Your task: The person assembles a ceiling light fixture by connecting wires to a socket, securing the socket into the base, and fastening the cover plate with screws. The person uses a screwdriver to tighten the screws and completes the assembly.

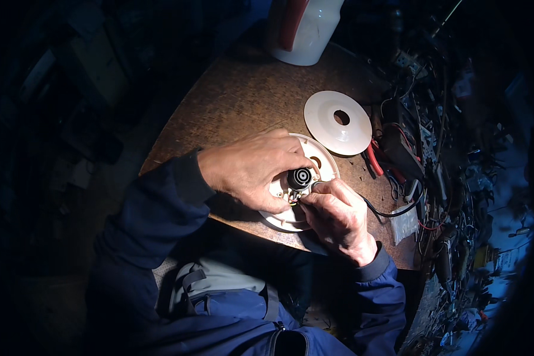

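The brown desk point(237, 89) stretched away beyond our left hand point(249, 169) and our right hand point(341, 216), its front edge just on our side of them. To the right of the right hand we had a dark heap of cables and parts point(442, 148) running along the desk's far side. Well beyond both hands stood a whitish container point(314, 35) with a red band. The round white base point(283, 222) lay under our left hand, near the desk's front edge; we kept that hand curved over it, fingers toward the far rim and thumb on the nearer side. Just beyond the right hand lay a white disc point(329, 130) with a round hole in its middle. A clear plastic bag point(404, 223) sat to the right of the right hand, and red handles point(373, 160) lay beyond that hand, beside the disc. A black cable point(391, 214) curved rightward from the right hand. Between our left thumb and forefinger rose a black round socket point(300, 178). Beside it, our right thumb and fingertips were pressed together; what they pinched we could not tell. A yellow-green wire point(292, 204) showed between the hands.
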`<state>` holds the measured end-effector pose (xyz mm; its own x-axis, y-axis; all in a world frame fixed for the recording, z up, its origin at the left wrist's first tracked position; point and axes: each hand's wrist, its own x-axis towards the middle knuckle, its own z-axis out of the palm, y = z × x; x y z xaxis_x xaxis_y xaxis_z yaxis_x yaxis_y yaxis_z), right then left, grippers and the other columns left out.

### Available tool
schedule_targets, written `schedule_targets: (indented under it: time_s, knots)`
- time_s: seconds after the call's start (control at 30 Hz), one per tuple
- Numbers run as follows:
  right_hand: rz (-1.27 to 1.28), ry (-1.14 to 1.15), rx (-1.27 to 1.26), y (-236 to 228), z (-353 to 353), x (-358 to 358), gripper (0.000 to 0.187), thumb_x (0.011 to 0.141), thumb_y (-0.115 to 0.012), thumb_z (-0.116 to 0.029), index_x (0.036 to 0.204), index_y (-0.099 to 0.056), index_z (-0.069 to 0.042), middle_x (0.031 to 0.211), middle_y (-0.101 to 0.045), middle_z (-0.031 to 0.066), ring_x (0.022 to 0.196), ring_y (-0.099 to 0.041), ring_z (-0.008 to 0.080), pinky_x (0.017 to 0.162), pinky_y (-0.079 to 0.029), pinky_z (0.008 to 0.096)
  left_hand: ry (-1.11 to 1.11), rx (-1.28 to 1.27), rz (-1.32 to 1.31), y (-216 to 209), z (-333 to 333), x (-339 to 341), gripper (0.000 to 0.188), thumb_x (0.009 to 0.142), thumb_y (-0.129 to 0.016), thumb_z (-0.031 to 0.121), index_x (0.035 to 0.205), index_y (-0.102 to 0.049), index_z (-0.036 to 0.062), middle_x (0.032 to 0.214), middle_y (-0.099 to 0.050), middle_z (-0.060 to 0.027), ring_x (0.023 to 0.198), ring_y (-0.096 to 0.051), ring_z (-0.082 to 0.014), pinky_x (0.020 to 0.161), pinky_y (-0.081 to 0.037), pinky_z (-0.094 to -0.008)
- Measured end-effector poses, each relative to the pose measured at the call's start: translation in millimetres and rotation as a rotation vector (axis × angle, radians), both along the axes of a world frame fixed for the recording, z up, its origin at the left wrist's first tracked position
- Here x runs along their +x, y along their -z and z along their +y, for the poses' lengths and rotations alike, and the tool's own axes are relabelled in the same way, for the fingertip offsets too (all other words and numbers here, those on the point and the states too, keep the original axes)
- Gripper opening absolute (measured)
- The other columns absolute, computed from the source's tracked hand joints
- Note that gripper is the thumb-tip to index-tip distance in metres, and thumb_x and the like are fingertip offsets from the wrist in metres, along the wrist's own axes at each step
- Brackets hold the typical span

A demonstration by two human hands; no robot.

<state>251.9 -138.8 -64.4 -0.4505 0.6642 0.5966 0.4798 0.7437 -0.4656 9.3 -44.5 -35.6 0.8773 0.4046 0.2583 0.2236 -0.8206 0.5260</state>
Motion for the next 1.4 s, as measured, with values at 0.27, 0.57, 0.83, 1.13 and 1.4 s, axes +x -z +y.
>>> schedule_targets:
  time_s: [0.27, 0.57, 0.83, 1.13, 1.4]
  knots:
    - [0.028, -0.015, -0.148, -2, 1, 6, 0.026, 0.082, -0.088, 0.000, 0.106, -0.076, -0.003, 0.093, -0.069, 0.0117, 0.083, -0.071, 0.0297, 0.074, -0.058, 0.0386, -0.012, 0.042, -0.038, 8, -1, 3, 0.068, 0.071, -0.087, 0.020, 0.134, -0.069, 0.0005, 0.115, -0.069, -0.0140, 0.110, -0.062, -0.0322, 0.099, -0.051, -0.0439]
    - [0.165, -0.052, -0.405, -2, -1, 16, 0.027, 0.081, -0.083, 0.000, 0.108, -0.078, -0.002, 0.101, -0.069, 0.0124, 0.090, -0.073, 0.0316, 0.078, -0.060, 0.0395, 0.005, 0.019, -0.027, 7, 2, 3, 0.071, 0.070, -0.087, 0.017, 0.137, -0.069, 0.0005, 0.123, -0.070, -0.0141, 0.117, -0.063, -0.0331, 0.101, -0.052, -0.0442]
    - [-0.023, -0.023, -0.140, -7, -7, 11, 0.024, 0.080, -0.085, -0.003, 0.103, -0.078, -0.005, 0.093, -0.066, 0.0096, 0.086, -0.069, 0.0288, 0.077, -0.057, 0.0395, 0.006, -0.013, -0.004, 5, 2, 1, 0.071, 0.074, -0.082, 0.018, 0.141, -0.067, 0.0012, 0.127, -0.069, -0.0141, 0.118, -0.061, -0.0330, 0.105, -0.049, -0.0453]
    - [0.025, 0.130, -0.111, 2, -16, -6, 0.019, 0.080, -0.087, -0.005, 0.093, -0.073, -0.005, 0.081, -0.057, 0.0107, 0.074, -0.062, 0.0305, 0.068, -0.051, 0.0424, -0.014, -0.048, -0.013, 4, -1, 1, 0.060, 0.081, -0.080, 0.013, 0.139, -0.068, 0.0033, 0.117, -0.067, -0.0105, 0.112, -0.058, -0.0304, 0.100, -0.048, -0.0435]
    - [-0.086, 0.200, 0.098, -1, -16, -23, 0.020, 0.082, -0.080, -0.002, 0.094, -0.064, -0.002, 0.080, -0.054, 0.0127, 0.070, -0.059, 0.0337, 0.063, -0.049, 0.0461, -0.021, -0.024, -0.055, 10, 0, 1, 0.052, 0.085, -0.080, 0.013, 0.136, -0.070, 0.0066, 0.108, -0.066, -0.0092, 0.106, -0.058, -0.0301, 0.097, -0.048, -0.0426]
